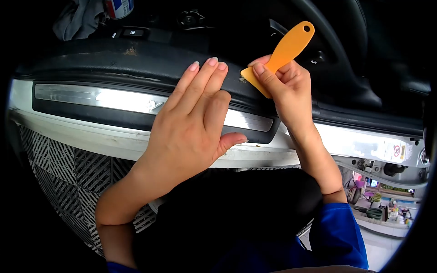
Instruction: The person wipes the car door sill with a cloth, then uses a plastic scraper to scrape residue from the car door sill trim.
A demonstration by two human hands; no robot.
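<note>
My right hand [291,86] grips an orange plastic scraper [291,45], thumb on top, near its broad blade. The handle with its hole points up and away; the blade's edge faces left, close to a small light smudge on the black door sill trim [159,75]. My left hand [193,109] is open, back upward, over the sill. Three of its fingers stretch toward the trim, one finger is bent and the thumb points right. It partly covers the shiny metal scuff plate [123,99]. Whether the left fingertips touch the trim is hard to tell.
A grey cloth [82,19] and a can [119,7] sit at the upper left, inside the car. The white car body edge [91,125] runs below the sill. Grey grid flooring [63,168] lies at left. A black seat [337,27] stands at upper right.
</note>
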